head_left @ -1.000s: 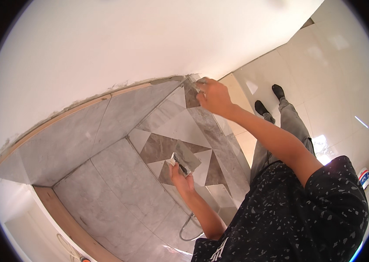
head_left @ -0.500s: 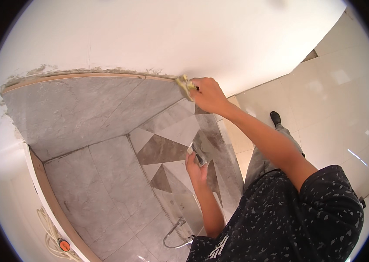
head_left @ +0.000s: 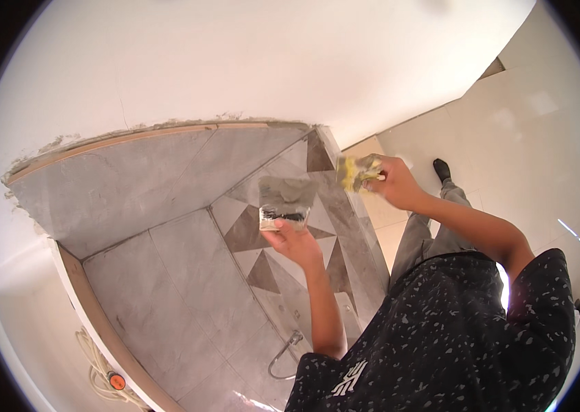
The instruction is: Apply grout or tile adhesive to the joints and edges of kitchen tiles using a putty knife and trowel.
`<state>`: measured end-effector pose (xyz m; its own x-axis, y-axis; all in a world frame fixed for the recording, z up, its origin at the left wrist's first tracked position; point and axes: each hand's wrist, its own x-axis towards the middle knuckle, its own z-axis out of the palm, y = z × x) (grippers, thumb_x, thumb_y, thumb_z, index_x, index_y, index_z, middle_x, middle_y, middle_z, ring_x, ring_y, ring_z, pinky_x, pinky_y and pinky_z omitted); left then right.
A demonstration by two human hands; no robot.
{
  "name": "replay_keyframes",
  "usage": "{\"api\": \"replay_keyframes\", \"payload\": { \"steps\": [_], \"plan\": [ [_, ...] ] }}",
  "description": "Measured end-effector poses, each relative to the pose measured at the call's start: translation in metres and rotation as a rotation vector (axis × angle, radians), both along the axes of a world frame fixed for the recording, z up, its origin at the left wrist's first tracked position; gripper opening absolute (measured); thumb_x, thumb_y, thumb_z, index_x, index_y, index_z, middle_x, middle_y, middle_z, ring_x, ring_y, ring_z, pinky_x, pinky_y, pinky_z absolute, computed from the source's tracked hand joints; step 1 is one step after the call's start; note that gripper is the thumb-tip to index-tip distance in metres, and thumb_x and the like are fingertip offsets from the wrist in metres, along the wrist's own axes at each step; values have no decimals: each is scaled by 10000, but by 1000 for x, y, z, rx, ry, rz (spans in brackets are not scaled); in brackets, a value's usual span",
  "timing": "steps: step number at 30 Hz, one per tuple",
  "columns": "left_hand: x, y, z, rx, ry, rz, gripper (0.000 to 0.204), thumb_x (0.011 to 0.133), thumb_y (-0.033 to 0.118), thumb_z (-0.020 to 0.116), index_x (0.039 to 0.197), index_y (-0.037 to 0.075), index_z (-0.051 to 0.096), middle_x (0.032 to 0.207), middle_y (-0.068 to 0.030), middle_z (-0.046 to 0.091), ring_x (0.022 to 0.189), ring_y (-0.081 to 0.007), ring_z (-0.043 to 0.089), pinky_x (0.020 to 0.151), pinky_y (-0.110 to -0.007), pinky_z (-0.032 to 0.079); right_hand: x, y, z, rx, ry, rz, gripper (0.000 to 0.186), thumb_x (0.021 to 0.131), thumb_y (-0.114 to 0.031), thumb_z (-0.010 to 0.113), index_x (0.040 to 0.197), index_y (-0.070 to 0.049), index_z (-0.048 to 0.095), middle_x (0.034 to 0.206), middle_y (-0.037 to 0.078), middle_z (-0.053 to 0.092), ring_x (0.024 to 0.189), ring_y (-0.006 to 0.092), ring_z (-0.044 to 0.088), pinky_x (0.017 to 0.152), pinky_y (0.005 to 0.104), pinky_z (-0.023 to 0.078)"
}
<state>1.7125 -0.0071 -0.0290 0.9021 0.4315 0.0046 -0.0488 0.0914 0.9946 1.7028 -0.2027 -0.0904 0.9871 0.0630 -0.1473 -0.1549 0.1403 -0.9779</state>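
Observation:
In the middle of the head view, my left hand [head_left: 295, 244] is closed round the pale handle of a wide putty knife [head_left: 283, 214]. Grey paste [head_left: 290, 191] lies spread over its blade. To the right, my right hand [head_left: 398, 184] grips a yellow scraper [head_left: 355, 173] smeared with grey paste and slightly blurred by motion. This scraper hangs apart from the wall, a short way right of the putty knife. Beyond both tools, a rough mortar seam [head_left: 187, 123] runs along the top of the grey wall tiles [head_left: 132, 178], under the white wall [head_left: 235, 62].
Grey and brown triangle-patterned tiles [head_left: 262, 275] lie below my left hand. A metal shower fitting with a hose [head_left: 293, 340] sits low in the middle. At lower left are a coiled pale cable [head_left: 94, 360] and a round orange object [head_left: 117, 380]. Beige floor tiles [head_left: 523, 151] spread at right.
My right hand has drawn the yellow scraper off the wall seam, rightward and down. My left hand has raised the putty knife, whose paste-covered blade now shows broadly.

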Motion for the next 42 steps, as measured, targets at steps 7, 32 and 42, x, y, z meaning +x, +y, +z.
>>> {"api": "replay_keyframes", "payload": {
  "steps": [7, 32, 42],
  "plan": [
    [2, 29, -18, 1123, -730, -462, 309, 938, 255, 445, 1053, -21, 523, 1071, -189, 581, 942, -270, 579, 755, -320, 486, 9, 39, 18, 1169, 528, 61, 314, 815, -1, 492, 1128, 9, 503, 1063, 82, 582, 978, 189, 579, 852, 355, 483],
    [-61, 87, -34, 374, 123, 76, 369, 914, 312, 511, 1036, -29, 441, 977, -92, 508, 869, -140, 505, 727, -273, 454, 104, 113, 31, -513, -532, -750, 384, 628, -2, 614, 1012, 1, 611, 1052, 145, 539, 867, 261, 544, 597, 320, 501],
    [-74, 93, -38, 259, 112, 101, 375, 913, 304, 517, 1081, -18, 425, 1047, -109, 500, 908, -154, 521, 727, -288, 476, 96, 117, 44, -664, -550, -636, 398, 609, -31, 629, 1006, -19, 610, 1042, 107, 526, 810, 223, 535, 522, 298, 487]
  ]
}}
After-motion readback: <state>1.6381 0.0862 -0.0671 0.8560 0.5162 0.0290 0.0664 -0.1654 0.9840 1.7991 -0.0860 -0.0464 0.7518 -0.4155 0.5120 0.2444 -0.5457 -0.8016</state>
